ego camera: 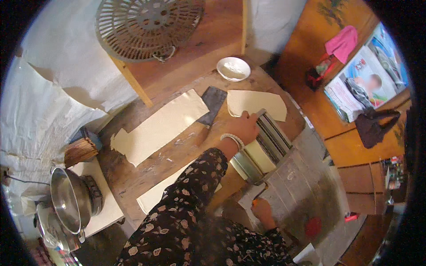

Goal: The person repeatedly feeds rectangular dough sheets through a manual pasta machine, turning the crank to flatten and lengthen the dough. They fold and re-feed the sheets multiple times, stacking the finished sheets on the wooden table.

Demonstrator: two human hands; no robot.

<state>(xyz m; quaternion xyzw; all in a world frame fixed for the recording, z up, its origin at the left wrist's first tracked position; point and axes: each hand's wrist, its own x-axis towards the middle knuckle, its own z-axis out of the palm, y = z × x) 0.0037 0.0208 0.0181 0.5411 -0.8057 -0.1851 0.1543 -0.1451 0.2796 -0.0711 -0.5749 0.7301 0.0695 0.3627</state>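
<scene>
A metal pasta machine [273, 135] stands at the right edge of a wooden table. My left hand [244, 128], wearing a pale bracelet, lies at its far end with fingers curled against the frame. Below the near end, my right hand [262, 211] is closed around the orange grip of the crank. A cream-coloured surface [261, 156] shows along the machine's middle; whether it is dough or casing is unclear. One long dough sheet [163, 128] lies on the table, another [258, 101] beyond the machine, and a third [153, 194] is partly under my left sleeve.
A white bowl of flour [233, 69] sits at the back, near a large round slatted basket [149, 30]. Dark cloth [213, 103] lies between two sheets. At left are a metal pan [70, 201] and a bundle of thin sticks [80, 151]. An orange wooden cabinet [352, 146] stands right.
</scene>
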